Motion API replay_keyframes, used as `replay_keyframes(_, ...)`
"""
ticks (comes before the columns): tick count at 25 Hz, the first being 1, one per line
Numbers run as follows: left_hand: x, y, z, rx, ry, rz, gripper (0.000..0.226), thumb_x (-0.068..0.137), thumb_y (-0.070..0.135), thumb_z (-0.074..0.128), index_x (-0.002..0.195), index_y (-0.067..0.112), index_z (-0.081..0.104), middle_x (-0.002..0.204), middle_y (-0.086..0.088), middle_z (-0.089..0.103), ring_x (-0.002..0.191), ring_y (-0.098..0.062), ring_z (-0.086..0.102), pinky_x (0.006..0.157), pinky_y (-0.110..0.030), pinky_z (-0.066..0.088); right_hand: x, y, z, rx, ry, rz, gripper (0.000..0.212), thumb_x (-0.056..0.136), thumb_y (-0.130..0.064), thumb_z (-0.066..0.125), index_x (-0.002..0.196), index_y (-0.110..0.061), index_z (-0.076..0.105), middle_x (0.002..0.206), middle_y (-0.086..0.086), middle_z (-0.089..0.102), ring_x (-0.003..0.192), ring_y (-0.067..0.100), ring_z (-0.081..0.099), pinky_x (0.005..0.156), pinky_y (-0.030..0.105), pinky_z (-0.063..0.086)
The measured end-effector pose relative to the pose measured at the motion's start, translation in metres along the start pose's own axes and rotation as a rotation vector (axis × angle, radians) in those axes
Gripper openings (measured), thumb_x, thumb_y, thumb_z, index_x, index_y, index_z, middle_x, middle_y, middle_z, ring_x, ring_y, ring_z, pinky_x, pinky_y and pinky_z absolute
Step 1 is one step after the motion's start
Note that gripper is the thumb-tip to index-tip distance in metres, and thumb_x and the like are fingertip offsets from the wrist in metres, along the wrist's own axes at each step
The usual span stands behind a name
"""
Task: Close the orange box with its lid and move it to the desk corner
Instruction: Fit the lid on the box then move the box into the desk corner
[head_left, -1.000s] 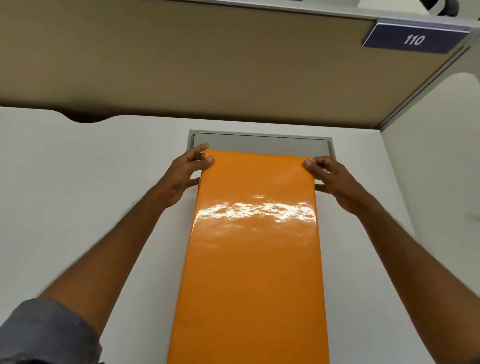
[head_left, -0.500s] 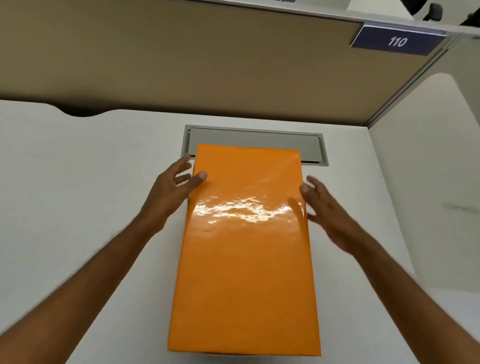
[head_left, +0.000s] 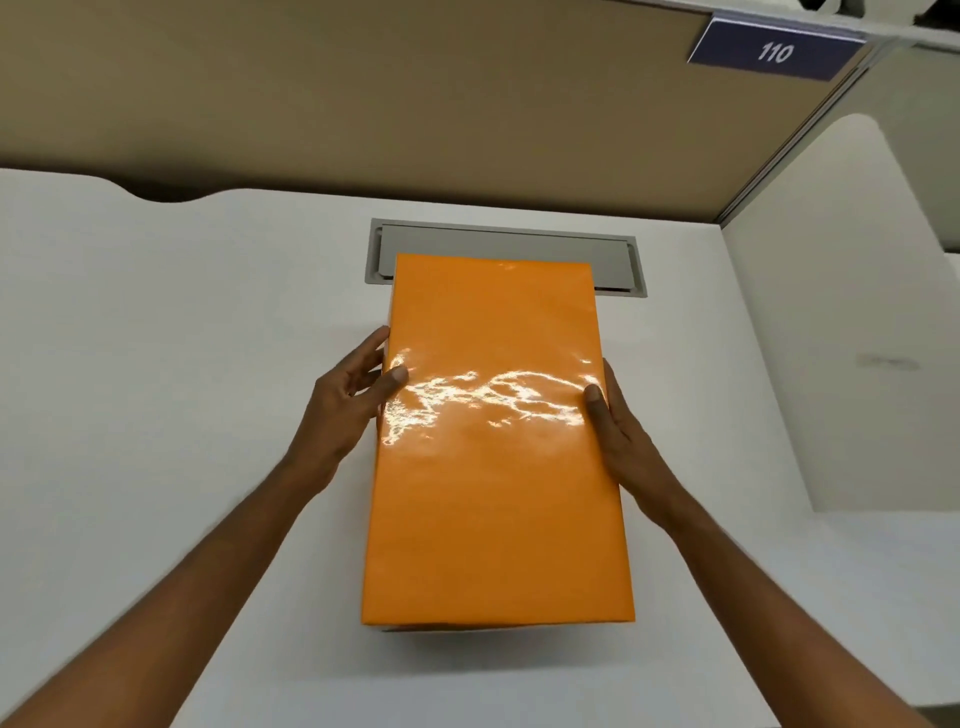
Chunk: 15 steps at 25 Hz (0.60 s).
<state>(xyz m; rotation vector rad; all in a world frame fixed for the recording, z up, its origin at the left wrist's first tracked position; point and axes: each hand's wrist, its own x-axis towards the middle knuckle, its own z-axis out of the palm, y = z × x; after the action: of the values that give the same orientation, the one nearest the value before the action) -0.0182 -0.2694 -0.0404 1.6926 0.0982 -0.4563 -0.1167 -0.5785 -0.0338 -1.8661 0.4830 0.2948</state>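
Note:
A long glossy orange box (head_left: 493, 467) with its lid on lies lengthwise in the middle of the white desk (head_left: 156, 389). Its far end overlaps the grey cable hatch. My left hand (head_left: 353, 400) presses against the box's left side, thumb on the lid's top. On the opposite long side my right hand (head_left: 623, 431) grips it in the same way, thumb on top. Both hands clasp the box around its middle. The box body under the lid is hidden apart from a thin edge at the near end.
A grey cable hatch (head_left: 613, 260) is set into the desk behind the box. A tan partition (head_left: 363, 104) runs along the back, with a blue "110" sign (head_left: 774, 52) at top right. A white side panel (head_left: 831, 312) closes the right; the desk's back right corner (head_left: 701, 239) lies there.
Both hands slid back from the lid's far corners to the box's middle sides and closed on it. The view shifted so the whole lid shows.

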Motion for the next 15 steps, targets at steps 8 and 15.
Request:
replay_keyframes(8,-0.11,-0.035,-0.019,0.035,-0.271,-0.227,0.092,0.077,0.058,0.074,0.151,0.056,0.02,0.158,0.018,0.036,0.14,-0.018,0.046,0.1,-0.047,0.053,-0.114,0.028,0.007,0.154,0.083,0.121,0.067,0.091,-0.064,0.053,0.152,-0.06,0.027,0.153,-0.032,0.042,0.143,0.011,0.047,0.108,0.043,0.048)
replay_keyframes(15,-0.153,-0.055,-0.01,0.181,-0.326,-0.132,0.096,0.082,0.061,0.065,0.151,0.058,-0.001,0.164,0.018,0.022,0.145,-0.019,0.038,0.11,-0.051,0.044,-0.162,0.065,0.043,0.073,0.093,0.051,0.067,0.098,-0.055,0.042,0.15,-0.072,0.002,0.153,-0.041,0.021,0.137,0.002,0.042,0.113,0.037,0.04)
